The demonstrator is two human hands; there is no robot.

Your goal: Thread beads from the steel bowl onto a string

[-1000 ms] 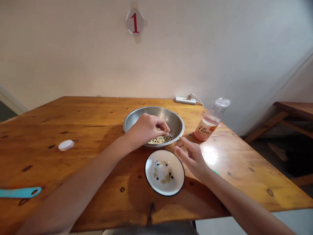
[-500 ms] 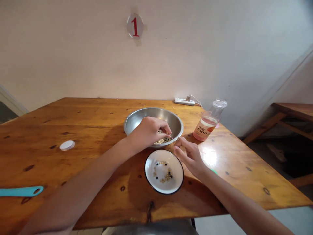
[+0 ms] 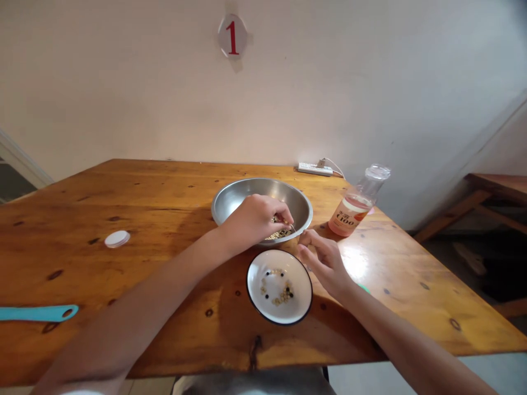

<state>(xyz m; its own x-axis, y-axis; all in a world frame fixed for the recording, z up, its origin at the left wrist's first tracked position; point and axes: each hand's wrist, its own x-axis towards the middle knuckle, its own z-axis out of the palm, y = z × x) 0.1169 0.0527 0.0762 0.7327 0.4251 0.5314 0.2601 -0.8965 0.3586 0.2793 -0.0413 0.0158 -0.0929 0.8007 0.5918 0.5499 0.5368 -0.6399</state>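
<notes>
My left hand [image 3: 256,219] reaches into a steel bowl [image 3: 230,198] that holds pale and dark beans [image 3: 279,234]. Its fingers are pinched together on a thin metal tool, perhaps tweezers [image 3: 290,225], whose tip points down at the beans. My right hand [image 3: 324,261] rests on the table between the steel bowl and a small white bowl [image 3: 288,311] with a dark rim, fingers loosely spread and holding nothing. The white bowl holds several pale beans and a few black ones.
A plastic bottle [image 3: 354,206] of pink drink with a clear cap stands right of the steel bowl. A white lid [image 3: 117,238] lies at the left, a turquoise handle [image 3: 39,313] near the left edge, a power strip [image 3: 315,168] by the wall.
Both hands stay almost where they were; my left hand keeps its pinch inside the steel bowl. The view has shifted slightly.
</notes>
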